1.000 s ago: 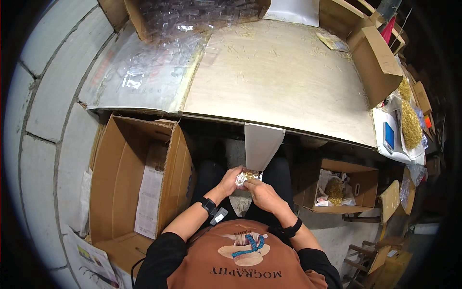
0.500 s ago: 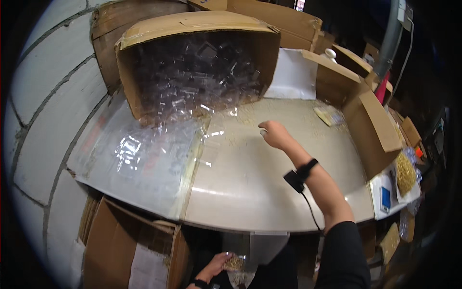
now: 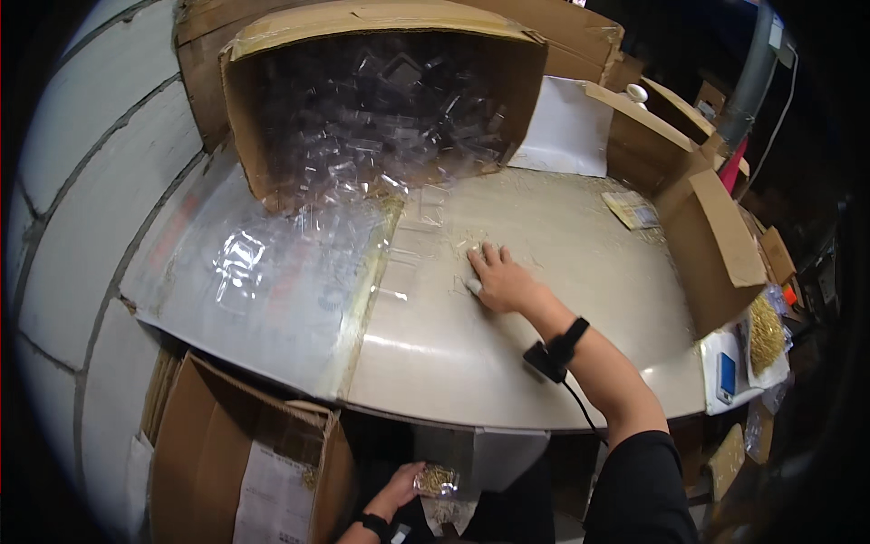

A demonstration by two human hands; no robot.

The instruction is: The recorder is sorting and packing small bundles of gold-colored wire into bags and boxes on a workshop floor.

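Light is falling brightly on the counter (image 3: 507, 381), and glare is shining on the plastic sheet (image 3: 240, 263). The left hand (image 3: 401, 484) is lying in dimmer light. In the shadowy upper carton (image 3: 381, 16), clear pieces (image 3: 390, 127) are perhaps blurring. Toward the dark edges, the wall (image 3: 118, 136) is curving.

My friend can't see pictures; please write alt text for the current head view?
A person's right hand touches a pale worktop while the left hand, below, holds a clear case of golden bits; beyond, a cardboard box holds clear plastic pieces.

Pale tabletop (image 3: 444, 381), thin slivers (image 3: 465, 243), cardboard box (image 3: 385, 16)
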